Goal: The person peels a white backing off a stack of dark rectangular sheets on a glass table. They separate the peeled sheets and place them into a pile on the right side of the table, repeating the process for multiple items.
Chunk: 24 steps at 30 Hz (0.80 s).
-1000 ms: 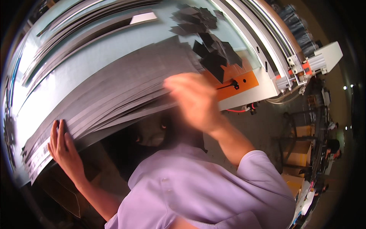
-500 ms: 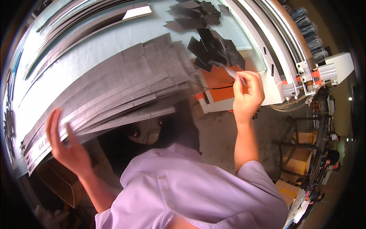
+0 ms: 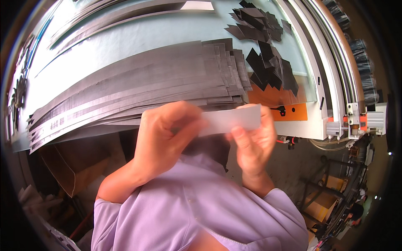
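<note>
Both of my hands are in front of my chest, holding a short white strip [image 3: 231, 120] between them. My left hand [image 3: 165, 136] pinches the strip's left end and is slightly smeared by motion. My right hand [image 3: 254, 144] grips the right end, thumb on the near face and fingers behind. Just beyond my hands, long dark grey sheet strips [image 3: 146, 79] lie in an overlapping, fanned stack on a pale glass tabletop [image 3: 138, 35]. Small black offcuts [image 3: 272, 69] are heaped to the right of the stack, with a second pile of offcuts [image 3: 255, 21] farther back.
An orange panel [image 3: 299, 112] with a black switch sits at the table's near right corner. Along the right runs a white machine frame [image 3: 318, 75] with a metal rail and bracket [image 3: 354, 121]. Cardboard boxes [image 3: 324, 203] stand on a rack at right; an open carton [image 3: 79, 167] is below left.
My left hand has come rightward from the stack's left end onto the white strip. My right hand has drawn the strip nearer my chest. The whole view has shifted.
</note>
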Tool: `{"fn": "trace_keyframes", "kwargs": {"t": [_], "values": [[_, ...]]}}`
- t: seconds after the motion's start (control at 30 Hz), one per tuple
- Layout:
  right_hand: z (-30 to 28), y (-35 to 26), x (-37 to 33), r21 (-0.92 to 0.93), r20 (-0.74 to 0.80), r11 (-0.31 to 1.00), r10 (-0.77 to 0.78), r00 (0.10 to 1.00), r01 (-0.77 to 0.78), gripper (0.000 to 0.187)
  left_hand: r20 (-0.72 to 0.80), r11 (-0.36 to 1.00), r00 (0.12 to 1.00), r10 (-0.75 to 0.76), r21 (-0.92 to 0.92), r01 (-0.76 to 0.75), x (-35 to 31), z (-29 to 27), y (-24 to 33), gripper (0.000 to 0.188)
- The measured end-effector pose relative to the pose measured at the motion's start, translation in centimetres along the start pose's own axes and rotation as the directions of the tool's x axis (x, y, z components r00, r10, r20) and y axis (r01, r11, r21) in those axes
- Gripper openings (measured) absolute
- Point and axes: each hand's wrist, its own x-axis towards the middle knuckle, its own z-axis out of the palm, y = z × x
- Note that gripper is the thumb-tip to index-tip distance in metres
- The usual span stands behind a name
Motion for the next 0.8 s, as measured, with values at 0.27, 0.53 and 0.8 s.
{"fn": "trace_keyframes", "kwargs": {"t": [0.27, 0.53, 0.8], "values": [[0.2, -0.5, 2.6, -0.107, 0.031, 0.981, 0.166, 0.986, -0.162, 0.012, -0.018, 0.794, 0.889, 0.458, 0.458, -0.400, 1.5, -1.1, -0.1, 0.057], [0.6, 0.2, 4.9, 0.052, 0.066, 0.954, 0.293, 0.954, -0.296, 0.008, 0.078, 0.597, 0.841, 0.535, 0.670, -0.441, 3.0, -2.3, 0.3, 0.066], [1.0, 0.6, 7.6, -0.097, 0.108, 0.988, 0.132, 0.985, -0.122, 0.018, 0.015, 0.677, 0.937, 0.348, 0.688, -0.263, 5.3, -3.8, 2.4, 0.058]]}}
